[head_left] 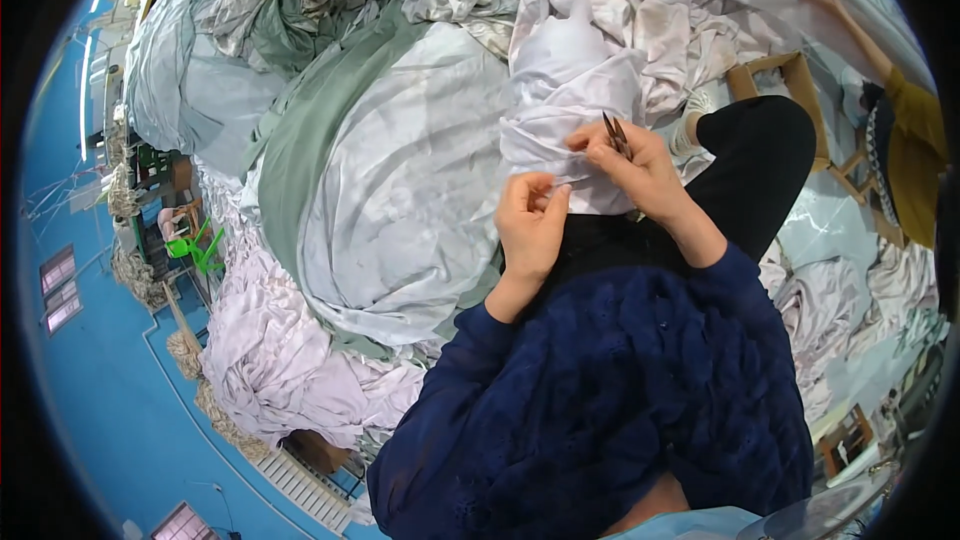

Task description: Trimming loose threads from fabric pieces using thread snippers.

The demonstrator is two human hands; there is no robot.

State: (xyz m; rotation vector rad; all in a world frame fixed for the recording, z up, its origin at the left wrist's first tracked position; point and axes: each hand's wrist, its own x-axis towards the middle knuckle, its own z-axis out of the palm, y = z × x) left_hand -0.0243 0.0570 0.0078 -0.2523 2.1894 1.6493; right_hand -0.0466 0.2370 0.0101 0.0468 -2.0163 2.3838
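Observation:
A white cloth (pixel 565 90) lies gathered over my lap and stretches away from me. At its near edge my left hand (pixel 528 225) is closed in a pinch, thumb and fingers together at the fabric. My right hand (pixel 640 170) is wrapped round a pair of small thread snips (pixel 614 132), whose dark pointed blades stick up past the fingers. The thumb and forefinger of that hand also meet just above the cloth. Whatever thin thing may be between those fingertips is too small to make out.
Large heaps of pale fabric (pixel 400 180) with a green strip (pixel 310 130) spread to the left. Pinkish cloth (pixel 280 340) is piled nearer. At the right stands a cardboard box (pixel 800 90), with another person's arm (pixel 855 30) reaching over fabric. A green stool (pixel 195 248) stands far left.

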